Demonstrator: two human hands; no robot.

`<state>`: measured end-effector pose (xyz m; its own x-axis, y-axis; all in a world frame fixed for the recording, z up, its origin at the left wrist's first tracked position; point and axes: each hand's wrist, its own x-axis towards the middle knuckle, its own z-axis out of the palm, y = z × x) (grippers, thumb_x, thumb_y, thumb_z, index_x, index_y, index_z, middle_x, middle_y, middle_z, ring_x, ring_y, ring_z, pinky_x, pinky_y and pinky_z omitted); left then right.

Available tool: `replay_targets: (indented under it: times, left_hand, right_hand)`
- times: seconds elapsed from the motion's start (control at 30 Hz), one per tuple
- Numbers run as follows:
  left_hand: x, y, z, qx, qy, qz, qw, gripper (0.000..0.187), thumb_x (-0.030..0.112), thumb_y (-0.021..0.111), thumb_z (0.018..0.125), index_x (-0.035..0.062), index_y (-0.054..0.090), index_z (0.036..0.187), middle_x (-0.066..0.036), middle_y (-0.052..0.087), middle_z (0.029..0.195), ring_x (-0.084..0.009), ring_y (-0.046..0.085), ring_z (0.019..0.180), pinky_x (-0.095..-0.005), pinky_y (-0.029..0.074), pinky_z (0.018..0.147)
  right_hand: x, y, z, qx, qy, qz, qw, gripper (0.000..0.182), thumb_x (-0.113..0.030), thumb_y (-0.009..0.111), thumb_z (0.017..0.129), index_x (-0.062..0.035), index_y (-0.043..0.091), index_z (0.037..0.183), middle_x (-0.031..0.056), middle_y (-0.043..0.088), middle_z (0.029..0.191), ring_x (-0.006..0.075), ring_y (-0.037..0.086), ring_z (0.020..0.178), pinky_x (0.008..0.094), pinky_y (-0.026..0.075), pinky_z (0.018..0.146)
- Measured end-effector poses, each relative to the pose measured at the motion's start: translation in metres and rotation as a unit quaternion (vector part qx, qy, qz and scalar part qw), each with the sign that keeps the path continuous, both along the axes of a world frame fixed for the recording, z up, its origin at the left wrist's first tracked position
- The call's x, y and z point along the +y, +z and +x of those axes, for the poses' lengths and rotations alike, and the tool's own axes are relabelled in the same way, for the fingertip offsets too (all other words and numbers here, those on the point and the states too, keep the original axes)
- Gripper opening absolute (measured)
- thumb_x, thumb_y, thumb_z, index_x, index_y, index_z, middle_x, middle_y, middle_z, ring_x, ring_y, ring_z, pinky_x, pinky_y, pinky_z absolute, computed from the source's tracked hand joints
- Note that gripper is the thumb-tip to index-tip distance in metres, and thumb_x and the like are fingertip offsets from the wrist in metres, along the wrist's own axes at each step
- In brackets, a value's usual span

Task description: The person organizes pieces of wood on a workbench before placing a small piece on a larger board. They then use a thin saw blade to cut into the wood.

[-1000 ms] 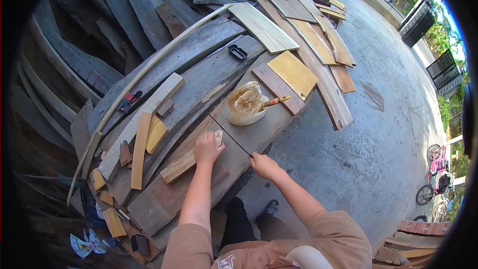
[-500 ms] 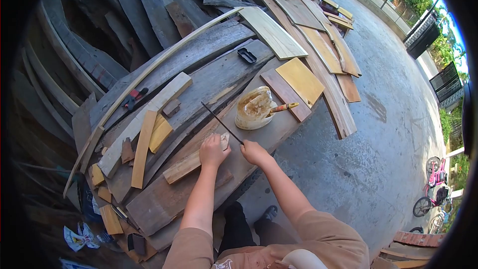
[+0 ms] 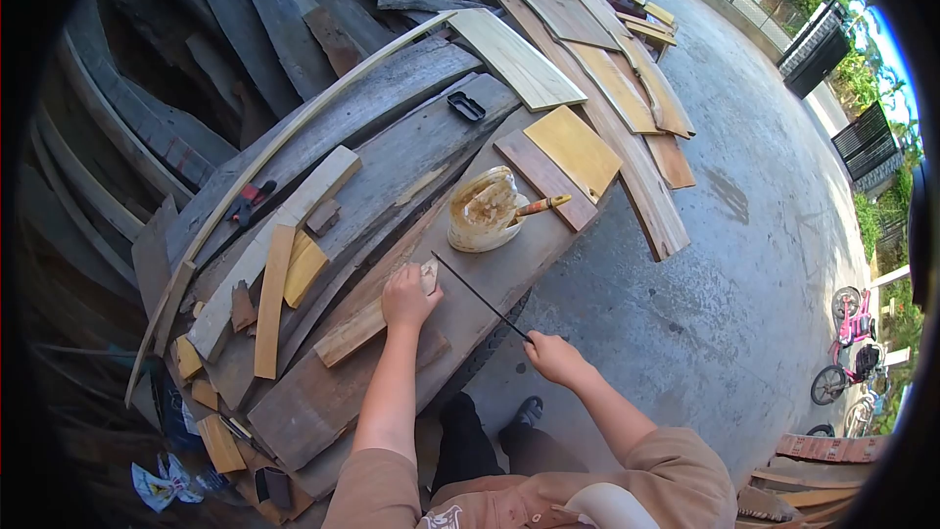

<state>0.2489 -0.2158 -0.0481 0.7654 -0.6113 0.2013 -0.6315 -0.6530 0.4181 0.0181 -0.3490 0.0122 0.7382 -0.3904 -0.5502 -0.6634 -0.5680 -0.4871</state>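
My left hand (image 3: 409,297) is closed over a pale wooden block (image 3: 352,332), pinning it on the dark plank bench (image 3: 338,394). The block's roughly shaped far end sticks out past my fingers. In my right hand (image 3: 556,360) is one end of a long, thin, dark file (image 3: 478,293). Its tip points to the upper left and lies close by the block's end, while my right fist is off to the right, beyond the bench edge. Just past the block stands a stained white tub (image 3: 487,216), with a paintbrush (image 3: 541,206) resting across its rim.
A yellow board (image 3: 573,152) lies beyond the tub. Wood offcuts (image 3: 274,304), a red and black tool (image 3: 250,202) and a black tray (image 3: 466,106) lie to the left. Long boards (image 3: 641,206) extend over the concrete floor (image 3: 676,333). Pink bicycle (image 3: 854,343) far right.
My right hand has drawn the file back, down and to the right, so its tip now sits near the block's end. My left hand keeps its hold; the view has shifted slightly.
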Motion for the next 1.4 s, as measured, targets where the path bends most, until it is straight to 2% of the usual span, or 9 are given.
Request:
replay_targets:
  times: [0.3,0.4,0.5,0.77,0.9,1.03,1.17,1.3,1.4]
  left_hand:
    - [0.0,-0.003,0.001,-0.007,0.004,-0.009,1.0,0.037,0.028,0.072,0.06,0.0056,0.057,0.085,-0.012,0.063,0.087,-0.028,0.061,0.084,-0.0378,0.048,0.074]
    - [-0.001,-0.006,0.001,-0.019,0.004,-0.019,1.0,0.038,0.028,0.072,0.059,0.0062,0.057,0.087,-0.012,0.063,0.086,-0.0291,0.061,0.082,-0.0385,0.049,0.073]
    - [-0.001,0.001,-0.001,-0.007,0.007,-0.004,1.0,0.037,0.028,0.072,0.06,0.0061,0.057,0.085,-0.011,0.063,0.087,-0.028,0.061,0.084,-0.0382,0.049,0.074]
    - [-0.002,-0.003,0.0,0.002,0.018,-0.015,1.0,0.037,0.028,0.071,0.06,0.0068,0.058,0.087,-0.011,0.063,0.088,-0.0281,0.061,0.083,-0.0382,0.048,0.074]
    - [0.0,-0.004,0.0,-0.007,0.013,-0.02,1.0,0.037,0.027,0.072,0.06,0.0053,0.058,0.086,-0.012,0.063,0.09,-0.0279,0.061,0.086,-0.0377,0.048,0.077]
    - [0.0,-0.007,0.001,-0.013,0.007,-0.03,0.999,0.036,0.025,0.072,0.06,0.0042,0.057,0.086,-0.013,0.063,0.091,-0.0283,0.061,0.087,-0.0375,0.048,0.078]
    - [0.0,-0.005,0.0,-0.023,0.008,-0.019,1.0,0.036,0.025,0.071,0.06,0.0044,0.057,0.086,-0.013,0.063,0.09,-0.0282,0.061,0.086,-0.0372,0.048,0.077]
    - [-0.002,-0.005,0.0,-0.01,0.012,-0.011,1.0,0.036,0.025,0.071,0.06,0.0048,0.057,0.086,-0.013,0.063,0.09,-0.0278,0.061,0.086,-0.0371,0.048,0.076]
    - [-0.001,-0.003,-0.001,-0.012,0.012,-0.008,1.0,0.035,0.026,0.071,0.06,0.0049,0.057,0.085,-0.013,0.063,0.089,-0.0278,0.061,0.084,-0.0373,0.048,0.076]
  right_hand:
    - [-0.007,-0.056,0.15,-0.092,0.046,0.005,0.995,0.031,-0.026,0.041,0.088,0.0003,0.056,0.093,0.0253,0.061,0.092,0.0416,0.058,0.089,0.0483,0.046,0.079]
    - [-0.006,-0.056,0.173,-0.098,0.061,-0.004,0.993,0.031,-0.026,0.041,0.089,0.0,0.057,0.095,0.0256,0.061,0.091,0.0417,0.058,0.088,0.0485,0.046,0.079]
    - [-0.006,-0.042,0.143,-0.088,0.043,0.013,0.995,0.032,-0.026,0.04,0.089,0.0025,0.054,0.094,0.0276,0.06,0.091,0.0433,0.056,0.09,0.0488,0.044,0.081]
    - [-0.01,0.006,-0.004,-0.003,0.022,0.01,1.0,0.029,-0.028,0.04,0.09,-0.0016,0.052,0.094,0.0256,0.061,0.087,0.0435,0.058,0.085,0.0504,0.045,0.075]
    - [-0.013,0.007,0.022,0.006,0.028,0.023,0.999,0.03,-0.028,0.04,0.09,-0.0008,0.052,0.094,0.0261,0.061,0.088,0.0434,0.058,0.086,0.0505,0.045,0.076]
    - [-0.016,-0.048,0.103,-0.073,0.062,-0.002,0.995,0.032,-0.028,0.04,0.089,0.0002,0.054,0.095,0.0264,0.061,0.09,0.043,0.058,0.088,0.0499,0.045,0.079]
    - [-0.013,-0.064,0.167,-0.123,0.078,-0.005,0.989,0.032,-0.028,0.039,0.089,0.0001,0.055,0.094,0.0261,0.061,0.091,0.0429,0.058,0.088,0.0493,0.045,0.079]
    - [-0.007,-0.05,0.14,-0.105,0.045,-0.01,0.993,0.032,-0.028,0.04,0.089,-0.0004,0.055,0.093,0.0255,0.061,0.09,0.0427,0.058,0.087,0.0494,0.045,0.078]
    - [-0.011,-0.033,0.075,-0.062,0.049,-0.008,0.997,0.03,-0.028,0.041,0.089,-0.0022,0.054,0.096,0.0251,0.062,0.088,0.0422,0.058,0.086,0.0495,0.045,0.076]
